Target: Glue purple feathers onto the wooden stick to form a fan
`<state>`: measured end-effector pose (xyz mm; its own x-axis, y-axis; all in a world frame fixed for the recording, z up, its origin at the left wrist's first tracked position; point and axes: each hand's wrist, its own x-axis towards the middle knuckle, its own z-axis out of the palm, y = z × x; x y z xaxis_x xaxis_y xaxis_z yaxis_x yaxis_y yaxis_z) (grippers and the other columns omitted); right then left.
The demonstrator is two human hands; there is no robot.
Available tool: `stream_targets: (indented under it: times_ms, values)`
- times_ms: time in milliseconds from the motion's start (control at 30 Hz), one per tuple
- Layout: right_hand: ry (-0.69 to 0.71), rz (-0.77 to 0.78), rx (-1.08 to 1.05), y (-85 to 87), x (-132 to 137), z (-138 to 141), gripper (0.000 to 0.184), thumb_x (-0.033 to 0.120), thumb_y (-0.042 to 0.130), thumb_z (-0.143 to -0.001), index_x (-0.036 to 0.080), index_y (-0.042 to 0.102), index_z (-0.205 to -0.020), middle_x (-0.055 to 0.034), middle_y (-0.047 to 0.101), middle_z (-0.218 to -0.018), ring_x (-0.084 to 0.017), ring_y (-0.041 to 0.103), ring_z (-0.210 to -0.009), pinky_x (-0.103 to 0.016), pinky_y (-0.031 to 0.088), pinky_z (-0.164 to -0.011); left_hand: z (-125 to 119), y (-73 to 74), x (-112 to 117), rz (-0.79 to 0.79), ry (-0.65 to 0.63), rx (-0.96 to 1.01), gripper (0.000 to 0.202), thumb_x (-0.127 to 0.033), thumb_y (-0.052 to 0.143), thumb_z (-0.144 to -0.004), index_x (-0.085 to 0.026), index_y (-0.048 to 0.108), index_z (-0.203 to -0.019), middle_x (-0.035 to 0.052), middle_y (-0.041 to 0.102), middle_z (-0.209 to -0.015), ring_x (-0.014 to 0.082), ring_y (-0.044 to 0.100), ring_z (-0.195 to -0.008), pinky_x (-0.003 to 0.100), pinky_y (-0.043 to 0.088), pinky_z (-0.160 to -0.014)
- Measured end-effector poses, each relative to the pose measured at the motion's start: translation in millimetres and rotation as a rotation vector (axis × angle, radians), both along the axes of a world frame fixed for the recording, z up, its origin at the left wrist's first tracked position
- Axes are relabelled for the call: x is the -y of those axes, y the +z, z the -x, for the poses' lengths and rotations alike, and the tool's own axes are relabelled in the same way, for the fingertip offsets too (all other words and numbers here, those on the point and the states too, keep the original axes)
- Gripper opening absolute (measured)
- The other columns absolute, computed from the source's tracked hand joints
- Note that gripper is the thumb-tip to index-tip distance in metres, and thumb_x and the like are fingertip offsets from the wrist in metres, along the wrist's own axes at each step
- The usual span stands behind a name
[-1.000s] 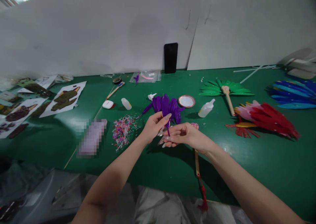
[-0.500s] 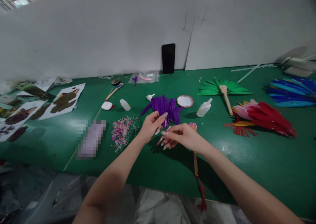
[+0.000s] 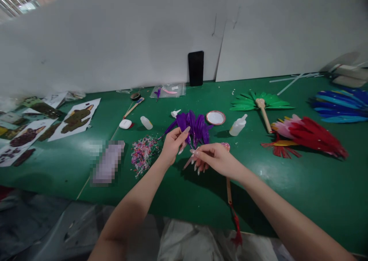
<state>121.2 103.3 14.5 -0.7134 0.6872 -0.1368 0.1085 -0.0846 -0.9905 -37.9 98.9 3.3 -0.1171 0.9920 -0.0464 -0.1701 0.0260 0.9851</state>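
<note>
My left hand (image 3: pixel 174 144) is closed, its thumb and forefinger pinching a purple feather (image 3: pixel 186 128). Just to the right and lower, my right hand (image 3: pixel 208 156) pinches the pale quill end of that feather between thumb and forefinger. A thin pinkish pointed tool (image 3: pixel 188 162) juts out below the right fingers; its kind is not clear. Behind both hands lies a fan of purple feathers (image 3: pixel 201 126). Partly covered by my right hand and wrist is a wooden-handled fan base (image 3: pixel 229 190) with a glittery pink top and a red tassel (image 3: pixel 236 230).
White squeeze bottle (image 3: pixel 238 126), small bottle (image 3: pixel 146 123), nozzle cap (image 3: pixel 175 113) and red-rimmed dish (image 3: pixel 215 118) surround the feathers. Colourful chips (image 3: pixel 143 153) lie left. Green (image 3: pixel 241 101), red (image 3: pixel 313 136) and blue (image 3: pixel 342 105) feather fans lie right. A phone (image 3: pixel 196 68) leans on the wall.
My hands have drawn slightly apart, showing more of the feather's quill between them. The pinkish tool under my right hand shows more plainly. Nothing else on the table has moved.
</note>
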Motion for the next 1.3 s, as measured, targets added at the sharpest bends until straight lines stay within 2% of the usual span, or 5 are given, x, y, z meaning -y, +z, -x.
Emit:
stream_targets:
  times_ms: [300,500,767,1033,1300]
  values:
    - [0.061,-0.257,-0.031,2.0,5.6,-1.7,0.039,0.041,0.038,-0.091,0.017,0.051,-0.063,0.0028,0.049,-0.051,-0.007,0.048,-0.044,-0.019,0.039,-0.046,-2.0,4.5,2.1,0.070,-0.077,0.127,0.033,-0.041,0.068,-0.067,-0.015,0.047,-0.062,-0.0079,0.040,-0.042,0.0013,0.030,-0.032,0.016,0.021,-0.034]
    - [-0.174,-0.259,-0.068,1.2,6.9,0.3,0.042,0.043,0.038,-0.090,0.018,0.046,-0.058,0.0042,0.045,-0.048,-0.006,0.042,-0.040,-0.019,0.035,-0.043,-2.5,3.6,0.9,-0.036,-0.026,0.184,0.027,-0.038,0.065,-0.072,-0.016,0.049,-0.068,-0.0102,0.034,-0.042,0.0007,0.026,-0.031,0.017,0.021,-0.035]
    - [-0.392,-0.182,-0.078,-6.9,0.6,-0.3,0.038,0.049,0.045,-0.085,0.020,0.049,-0.062,0.0019,0.050,-0.052,-0.009,0.045,-0.043,-0.021,0.037,-0.043,-6.5,8.9,14.9,-0.240,0.117,-0.099,0.024,-0.040,0.057,-0.079,-0.018,0.051,-0.070,-0.0073,0.040,-0.044,0.0043,0.034,-0.036,0.021,0.025,-0.038]
    - [-0.332,-0.651,0.177,-7.0,-0.1,-3.3,0.032,0.035,0.042,-0.089,0.018,0.054,-0.064,-0.0003,0.054,-0.054,-0.012,0.048,-0.051,-0.023,0.035,-0.053,-7.8,8.1,14.5,-0.061,0.015,-0.369,0.036,-0.046,0.058,-0.075,-0.015,0.049,-0.057,-0.0055,0.040,-0.044,0.0050,0.034,-0.041,0.021,0.023,-0.041]
    - [-0.433,-0.804,0.278,-17.5,-1.7,-2.1,0.020,0.030,0.044,-0.087,0.018,0.059,-0.081,-0.0041,0.064,-0.069,-0.015,0.057,-0.059,-0.024,0.038,-0.054,-5.4,6.0,8.6,-0.005,-0.117,-0.197,0.028,-0.041,0.056,-0.078,-0.017,0.048,-0.067,-0.0089,0.035,-0.038,0.0054,0.032,-0.034,0.021,0.023,-0.038]
